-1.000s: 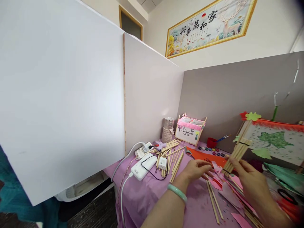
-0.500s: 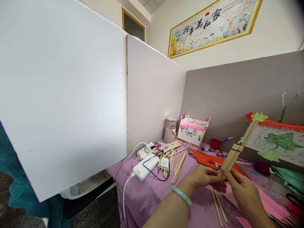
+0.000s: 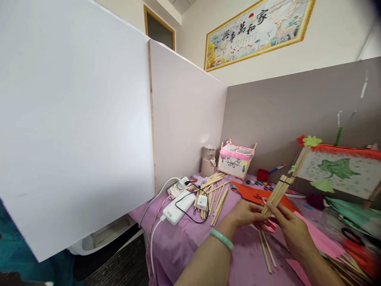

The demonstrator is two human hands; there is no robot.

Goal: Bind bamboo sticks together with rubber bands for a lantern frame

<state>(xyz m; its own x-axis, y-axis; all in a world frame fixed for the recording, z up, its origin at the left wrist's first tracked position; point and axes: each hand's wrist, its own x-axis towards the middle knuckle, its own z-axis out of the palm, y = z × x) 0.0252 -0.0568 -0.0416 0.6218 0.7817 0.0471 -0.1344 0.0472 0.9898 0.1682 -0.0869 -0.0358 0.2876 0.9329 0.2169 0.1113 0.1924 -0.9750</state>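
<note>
A bundle of pale wooden sticks (image 3: 277, 194), tied near its upper end with a black band, is gripped low down by both hands. My left hand (image 3: 248, 213), with a green bangle on its wrist, closes round the lower end from the left. From the right, the thumb and fingers of my right hand (image 3: 293, 228) press on the same bundle. The bundle tilts up and to the right. Something small and red shows beneath my fingers, partly hidden. Two loose sticks (image 3: 264, 254) lie on the purple cloth (image 3: 241, 266) below my hands.
Left of my hands lie a pile of sticks (image 3: 219, 206), a white charger (image 3: 202, 202) and a power strip (image 3: 179, 207) with cables. A paper-covered stick frame (image 3: 233, 163), jar (image 3: 208, 162) and red cup (image 3: 262, 174) stand behind. Right are pink paper (image 3: 324, 238) and scissors (image 3: 353, 236).
The whole scene has shifted slightly left as the head view turned right. Both hands still hold the stick bundle in much the same pose.
</note>
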